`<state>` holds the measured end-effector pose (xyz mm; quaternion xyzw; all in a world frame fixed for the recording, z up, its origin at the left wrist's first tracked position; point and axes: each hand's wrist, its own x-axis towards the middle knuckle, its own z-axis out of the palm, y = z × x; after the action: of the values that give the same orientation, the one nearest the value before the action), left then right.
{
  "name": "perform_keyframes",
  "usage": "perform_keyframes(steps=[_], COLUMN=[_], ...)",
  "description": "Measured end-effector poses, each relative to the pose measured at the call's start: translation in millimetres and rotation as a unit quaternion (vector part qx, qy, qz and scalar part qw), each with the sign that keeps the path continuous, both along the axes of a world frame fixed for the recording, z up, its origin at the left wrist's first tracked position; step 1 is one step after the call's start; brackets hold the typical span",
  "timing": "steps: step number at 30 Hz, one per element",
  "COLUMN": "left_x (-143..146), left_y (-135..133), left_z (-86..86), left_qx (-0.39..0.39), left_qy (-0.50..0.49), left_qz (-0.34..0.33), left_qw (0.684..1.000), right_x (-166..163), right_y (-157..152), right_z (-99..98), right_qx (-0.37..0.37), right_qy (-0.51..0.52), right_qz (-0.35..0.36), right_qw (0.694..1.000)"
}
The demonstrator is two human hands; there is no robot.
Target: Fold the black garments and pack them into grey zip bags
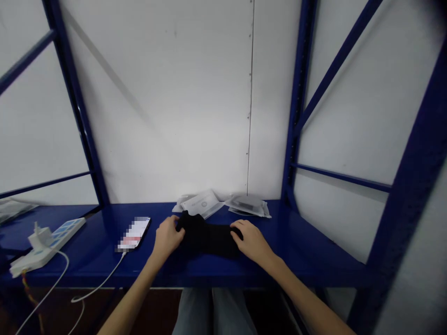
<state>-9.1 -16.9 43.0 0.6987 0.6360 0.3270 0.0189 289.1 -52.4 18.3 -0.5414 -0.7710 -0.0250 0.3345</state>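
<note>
A soft black piece of fabric point(213, 239) lies across the blue shelf, longer from side to side than front to back. Its left part is bunched up, while the right part looks flatter; what kind of article it is cannot be made out. My left hand point(169, 236) grips its left end between thumb and fingers. At the opposite end, my right hand point(249, 238) is closed on the right edge, thumb below and fingers above. Just behind the fabric are white printed plastic packets point(202, 204) and, to their right, grey-white packets point(247, 204).
The blue metal shelf point(279, 274) ends in a front edge above my legs. A phone point(134, 234) on a white cable lies to the left. Further left sits a power strip point(49, 249) with a plugged-in charger. Blue posts point(295, 121) and a white wall point(181, 102) enclose the back.
</note>
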Motion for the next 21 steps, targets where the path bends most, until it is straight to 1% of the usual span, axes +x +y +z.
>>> perform_keyframes(steps=[2,3,4,6,7,9,11,13,14,16,19,21], left_x=[2,8,17,43,58,88,112,124,125,115,83,61], left_y=[-7,-11,-15,-23,-27,-33,-39,-43,-44,-47,-45,-39], left_z=[8.7,13.2,16.8,19.6,17.9,8.1,-6.8,-19.9,-23.7,-23.9,-11.9,-5.7], left_qx=[0.073,0.103,0.127,0.162,0.172,0.177,0.15,0.108,0.089,0.052,-0.001,-0.013], left_qy=[-0.001,-0.003,-0.004,0.001,0.007,0.036,0.081,0.11,0.112,0.095,0.077,0.105], left_qz=[0.0,-0.009,-0.027,-0.086,-0.125,-0.204,-0.272,-0.305,-0.317,-0.355,-0.432,-0.425], left_qw=[0.997,0.995,0.992,0.983,0.977,0.962,0.947,0.94,0.938,0.929,0.899,0.899], right_x=[10,13,14,14,13,14,16,19,21,23,24,23], right_y=[-5,-6,-6,-6,-5,-4,-3,-3,-2,-2,0,0], right_z=[-10.6,-16.1,-21.0,-27.7,-29.3,-29.6,-27.9,-26.3,-25.9,-26.4,-28.4,-29.3], right_qx=[-0.02,-0.027,-0.03,-0.025,-0.023,-0.021,-0.025,-0.033,-0.036,-0.038,-0.031,-0.03], right_qy=[0.018,0.024,0.026,0.023,0.022,0.027,0.041,0.064,0.076,0.093,0.095,0.091], right_qz=[0.024,0.032,0.037,0.039,0.04,0.049,0.059,0.061,0.06,0.056,0.051,0.047], right_qw=[0.999,0.999,0.999,0.999,0.999,0.998,0.997,0.996,0.995,0.993,0.994,0.994])
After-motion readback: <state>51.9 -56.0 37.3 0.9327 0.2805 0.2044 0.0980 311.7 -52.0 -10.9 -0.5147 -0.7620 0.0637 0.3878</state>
